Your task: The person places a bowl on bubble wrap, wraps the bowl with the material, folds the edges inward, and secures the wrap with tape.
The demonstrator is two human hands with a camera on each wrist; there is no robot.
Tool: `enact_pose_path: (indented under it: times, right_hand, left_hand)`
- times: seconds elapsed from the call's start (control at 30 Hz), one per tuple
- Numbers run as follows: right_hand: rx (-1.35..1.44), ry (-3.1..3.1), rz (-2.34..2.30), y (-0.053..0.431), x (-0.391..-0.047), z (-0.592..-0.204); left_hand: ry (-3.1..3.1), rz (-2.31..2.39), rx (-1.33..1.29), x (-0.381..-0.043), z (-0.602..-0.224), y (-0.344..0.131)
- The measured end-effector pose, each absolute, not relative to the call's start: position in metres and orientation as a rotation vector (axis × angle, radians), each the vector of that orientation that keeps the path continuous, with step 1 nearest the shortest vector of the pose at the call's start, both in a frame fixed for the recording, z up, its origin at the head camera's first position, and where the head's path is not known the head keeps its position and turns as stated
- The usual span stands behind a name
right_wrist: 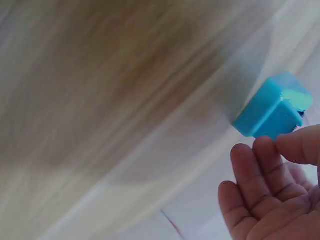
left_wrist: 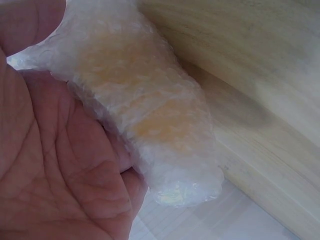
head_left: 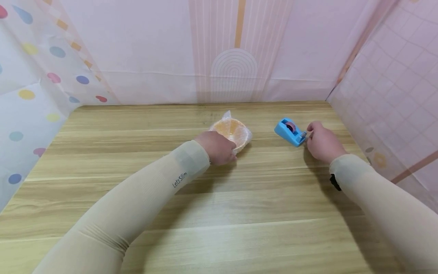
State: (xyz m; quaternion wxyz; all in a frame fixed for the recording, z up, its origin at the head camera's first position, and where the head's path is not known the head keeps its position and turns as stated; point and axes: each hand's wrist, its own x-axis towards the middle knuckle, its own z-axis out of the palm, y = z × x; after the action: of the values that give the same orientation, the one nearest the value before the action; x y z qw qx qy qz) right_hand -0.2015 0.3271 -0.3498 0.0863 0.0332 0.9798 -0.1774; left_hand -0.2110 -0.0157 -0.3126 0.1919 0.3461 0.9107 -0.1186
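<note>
A round orange bowl (head_left: 241, 134) wrapped in bubble wrap sits near the middle of the table. My left hand (head_left: 216, 147) grips its near left edge. In the left wrist view the crinkled wrap (left_wrist: 150, 115) lies against the fingers, with orange showing through. Right of the bowl stands a blue tape dispenser (head_left: 286, 133) with a roll in it. My right hand (head_left: 324, 144) is at its cutter end, thumb and forefinger close together. The right wrist view shows the dispenser (right_wrist: 272, 107) just beyond the fingertips. Whether tape is between them cannot be made out.
The wood-grain table (head_left: 219, 213) reaches back to a pink patterned sheet (head_left: 147, 53). A dotted sheet (head_left: 37, 99) stands along the left side and a grid-patterned one (head_left: 403, 76) along the right.
</note>
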Motion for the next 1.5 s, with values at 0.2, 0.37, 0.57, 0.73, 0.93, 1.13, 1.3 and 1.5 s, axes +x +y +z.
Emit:
enact_pose_path:
  times: [0.2,0.37,0.57,0.73,0.93,1.13,1.3,1.5]
  right_hand:
    - [-0.182,3.057,-0.305,0.326,-0.194,-0.345]
    - [-0.430,3.153,-0.112,0.332,-0.192,-0.347]
    - [-0.751,3.170,0.003,0.339,-0.190,-0.345]
    - [-0.933,3.141,0.088,0.347,-0.190,-0.346]
    - [-1.041,3.166,0.105,0.352,-0.189,-0.349]
    - [-1.041,3.138,0.087,0.355,-0.188,-0.349]
    - [-0.985,3.087,0.082,0.353,-0.188,-0.348]
    - [-0.980,3.052,0.125,0.339,-0.187,-0.347]
  left_hand:
    - [2.556,-0.336,0.980,-0.211,-0.312,-0.016]
    - [2.556,-0.337,0.987,-0.211,-0.314,-0.016]
    - [2.554,-0.337,0.982,-0.211,-0.313,-0.016]
    - [2.558,-0.331,0.976,-0.211,-0.313,-0.016]
    - [2.559,-0.327,0.979,-0.211,-0.312,-0.016]
    - [2.557,-0.329,0.980,-0.211,-0.313,-0.016]
    - [2.557,-0.318,0.970,-0.211,-0.312,-0.016]
    - [2.553,-0.301,0.955,-0.211,-0.311,-0.015]
